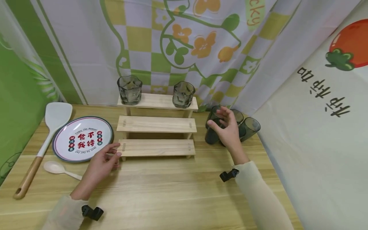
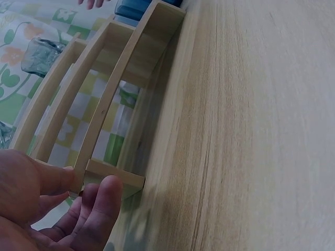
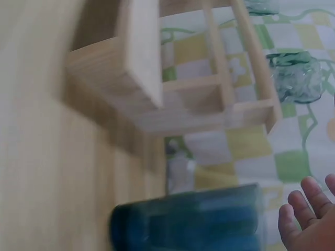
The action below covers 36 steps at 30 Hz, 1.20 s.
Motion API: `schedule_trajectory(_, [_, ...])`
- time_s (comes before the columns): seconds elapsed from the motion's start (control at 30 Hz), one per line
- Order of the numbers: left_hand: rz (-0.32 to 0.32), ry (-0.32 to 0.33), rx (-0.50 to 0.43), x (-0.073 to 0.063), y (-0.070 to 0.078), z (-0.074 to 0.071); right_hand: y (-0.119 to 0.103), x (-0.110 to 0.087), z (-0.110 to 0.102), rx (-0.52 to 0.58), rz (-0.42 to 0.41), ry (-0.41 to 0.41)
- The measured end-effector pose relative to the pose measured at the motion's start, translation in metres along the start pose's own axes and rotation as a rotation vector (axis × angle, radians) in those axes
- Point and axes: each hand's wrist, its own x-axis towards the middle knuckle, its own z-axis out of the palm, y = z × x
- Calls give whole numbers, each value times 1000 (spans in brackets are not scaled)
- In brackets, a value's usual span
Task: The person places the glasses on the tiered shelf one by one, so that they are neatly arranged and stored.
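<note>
A three-step wooden rack (image 1: pixel 156 148) stands on the table. My left hand (image 1: pixel 102 164) is at the left end of its lowest step; in the left wrist view the thumb and fingers pinch the plank's end. On the top step stand two wavy grey glasses, one at the left (image 1: pixel 130 91) and one at the right (image 1: pixel 184 95). My right hand (image 1: pixel 228 131) is raised over several tall dark glasses (image 1: pixel 251 126) right of the rack, fingers spread and relaxed, partly hiding them. In the right wrist view its fingers show beside a bluish tall glass (image 3: pixel 188 222).
Left of the rack lie a round plate (image 1: pixel 83 139) with red lettering, a white spatula (image 1: pixel 57 116) with a wooden handle, and a pale spoon (image 1: pixel 54 167). A patterned curtain (image 1: pixel 178 41) hangs behind, and a white wall cloth (image 1: pixel 316 134) borders the right side.
</note>
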Motion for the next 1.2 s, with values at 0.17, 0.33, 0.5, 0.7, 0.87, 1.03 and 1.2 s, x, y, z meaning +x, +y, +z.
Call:
schedule_trajectory(0.17, [-5, -1, -2, 0, 1, 0, 14, -18, -6, -44, 14, 31])
schedule_trajectory(0.33, [-14, -2, -3, 0, 0, 0, 15, -32, -4, -82, 9, 42])
schedule_trajectory(0.5, [-18, 1, 7, -1, 2, 1, -10, -47, 1, -94, 6, 72])
schedule_trajectory(0.7, [-16, 4, 18, -1, 3, 1, -13, -53, 7, -70, -16, 124])
schedule_trajectory(0.87, [-12, 8, 17, -1, 4, 1, -10, -53, 10, -29, -29, 134])
schedule_trajectory(1.03, [-8, 8, 16, 0, 3, 1, 3, -45, 11, -5, 25, 109])
schedule_trajectory(1.2, [-11, 2, 26, 0, 2, 1, 33, -35, 10, -51, 76, 69])
